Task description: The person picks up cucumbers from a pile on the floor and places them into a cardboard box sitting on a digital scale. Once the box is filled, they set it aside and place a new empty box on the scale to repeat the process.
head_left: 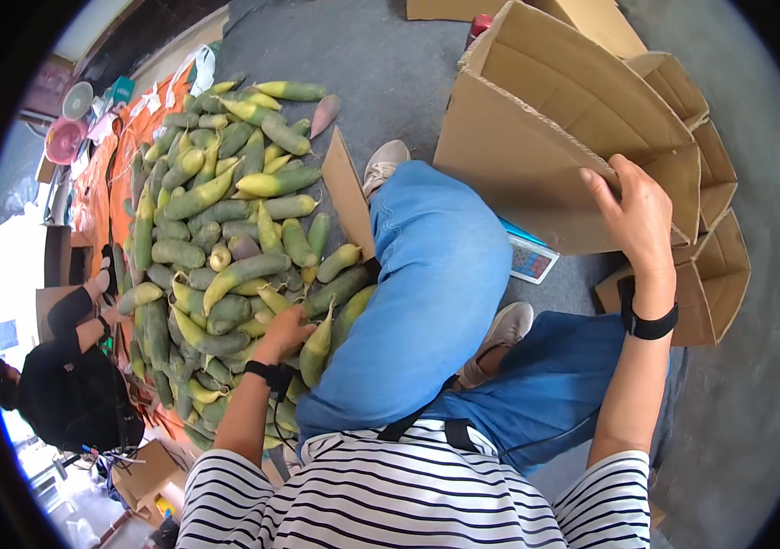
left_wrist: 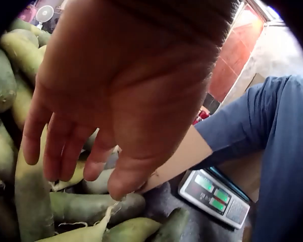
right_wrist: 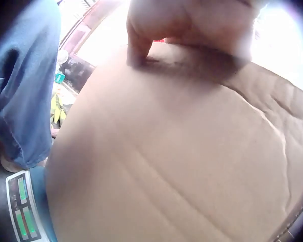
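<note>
A large heap of green radishes [head_left: 225, 220] lies on the floor to the left of the person's knee. Over the heap's near side is the left hand [head_left: 287, 331], close above the radishes. In the left wrist view this hand [left_wrist: 116, 101] hangs with loosely bent fingers, nothing between them, above a long green radish [left_wrist: 98, 206]. The right hand [head_left: 639, 203] grips the upper edge of an open cardboard box [head_left: 527, 156], thumb on the outer face and fingers over the rim. In the right wrist view the box wall [right_wrist: 166, 141] fills most of the picture below the hand [right_wrist: 192, 25].
A scale [head_left: 532, 262] with a lit display stands beside the box. More open boxes [head_left: 724, 274] are at the right. A loose cardboard flap [head_left: 347, 197] stands between heap and leg. Another person [head_left: 74, 389] in black is at the far left, by an orange sheet [head_left: 97, 197].
</note>
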### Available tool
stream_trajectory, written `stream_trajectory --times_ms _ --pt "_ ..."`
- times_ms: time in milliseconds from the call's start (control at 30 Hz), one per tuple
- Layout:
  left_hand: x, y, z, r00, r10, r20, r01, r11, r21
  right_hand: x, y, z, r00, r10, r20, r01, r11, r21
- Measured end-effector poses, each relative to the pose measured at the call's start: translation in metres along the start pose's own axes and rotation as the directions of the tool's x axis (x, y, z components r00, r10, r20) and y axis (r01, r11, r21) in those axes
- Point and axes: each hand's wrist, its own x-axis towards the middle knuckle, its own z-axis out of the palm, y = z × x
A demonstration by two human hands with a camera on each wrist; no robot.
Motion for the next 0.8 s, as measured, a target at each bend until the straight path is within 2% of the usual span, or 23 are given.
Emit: stream_trajectory --times_ms 133,200,267,333,367,400,467,533,567,600,667,733,800 --pt "0.011 -0.001 0.023 0.983 -0.027 0.183 0.032 0.999 -0.025 0.002 0.000 0.002 0.997 0.074 0.021 -0.073 0.997 -0.030" --pt "0.023 0.000 0.040 0.967 -0.003 0.256 0.003 1.000 -0.001 0.003 0.001 0.002 1.000 0.024 0.001 -0.024 0.999 -0.030" --pt "0.032 -0.006 0.057 0.970 -0.002 0.243 -0.022 0.995 0.096 0.003 0.001 0.002 0.999 0.020 -0.030 -0.020 1.000 -0.020" --pt "0.045 -0.035 0.084 0.976 0.060 0.211 -0.076 0.995 0.069 0.003 0.001 0.002 0.999 0.024 -0.040 -0.024 1.000 0.002" --pt "0.055 -0.056 0.101 0.981 0.099 0.170 -0.095 0.995 -0.032 0.003 0.002 0.001 0.998 0.040 -0.043 -0.040 0.999 -0.008" --pt "0.057 -0.052 0.098 0.984 0.128 0.124 -0.112 0.985 -0.132 0.003 0.002 0.001 0.999 0.039 -0.031 -0.039 0.999 0.008" --pt "0.051 -0.051 0.090 0.972 0.157 0.176 -0.144 0.986 -0.085 0.003 0.002 0.001 0.999 0.050 -0.022 -0.049 0.998 0.026" --pt "0.037 -0.040 0.079 0.972 0.152 0.178 -0.123 0.979 -0.163 0.003 0.004 0.001 0.999 0.022 -0.025 -0.021 1.000 0.022" --pt "0.029 -0.039 0.077 0.967 0.210 0.142 -0.188 0.970 -0.152 0.002 0.005 0.002 0.999 0.034 -0.028 -0.033 0.999 0.020" --pt "0.021 -0.040 0.075 0.965 0.217 0.148 -0.196 0.970 -0.143 0.002 0.005 0.002 0.999 0.025 -0.033 -0.024 1.000 0.019" --pt "0.003 -0.038 0.071 0.964 0.265 -0.002 -0.258 0.938 -0.233 0.001 0.007 0.003 0.999 0.028 -0.044 -0.028 1.000 0.016" --pt "-0.017 -0.036 0.071 0.967 0.255 -0.020 -0.253 0.946 -0.203 0.001 0.007 0.003 0.999 0.004 -0.042 -0.003 1.000 0.015" --pt "-0.028 -0.041 0.074 0.986 0.143 -0.081 -0.164 0.894 -0.417 0.000 0.008 0.002 0.999 0.019 -0.044 -0.018 1.000 0.022"
